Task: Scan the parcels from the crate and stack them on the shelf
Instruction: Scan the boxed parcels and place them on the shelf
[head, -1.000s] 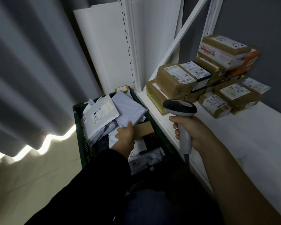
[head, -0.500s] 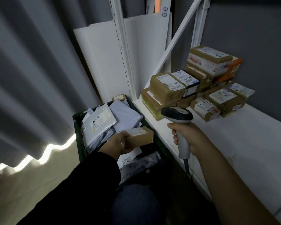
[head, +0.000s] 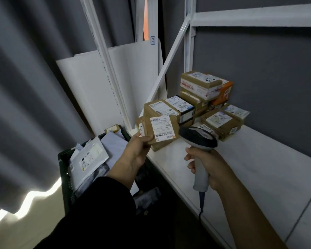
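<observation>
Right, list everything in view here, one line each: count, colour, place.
Held parcel: one, brown with white label, in left hand above the shelf's edge.
Scanner: one, grey and black, in right hand, beside that parcel.
Stacked parcels: about ten, mostly brown, one orange, at the shelf's back corner.
Shelf: one, white, right side.
Crate: one, dark green, on the floor, left of the shelf.
Mailer bags: several, white and grey, in the crate.
Left hand: one, gripping the parcel.
Right hand: one, around the scanner's handle.
</observation>
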